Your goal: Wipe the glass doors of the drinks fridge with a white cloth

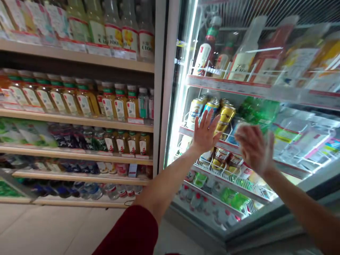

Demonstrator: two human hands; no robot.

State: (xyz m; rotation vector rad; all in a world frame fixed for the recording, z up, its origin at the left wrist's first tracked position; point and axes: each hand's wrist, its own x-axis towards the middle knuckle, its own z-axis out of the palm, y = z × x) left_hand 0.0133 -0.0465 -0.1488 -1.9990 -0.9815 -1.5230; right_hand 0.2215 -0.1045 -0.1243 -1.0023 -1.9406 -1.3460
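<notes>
Holding bare left hand and bare right hand out before a lit, grey-framed drinks cooler.
Spreading the left fingers at the lower left of a shiny gold metal can; holding the right thumb apart from blurred fingers, lower right of the can. Unable to tell any contact. Seemingly at a reaching step, gripping nothing; to grip, would call for closing the fingers.

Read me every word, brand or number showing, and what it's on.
"C100": clear white-labelled bottle, right end of top beige shelf.
"100", first character unclear: clear tapered bottle inside brightly lit cooler.
Everything else, including the shiny gold can and white price strips: too blurred or small.
</notes>
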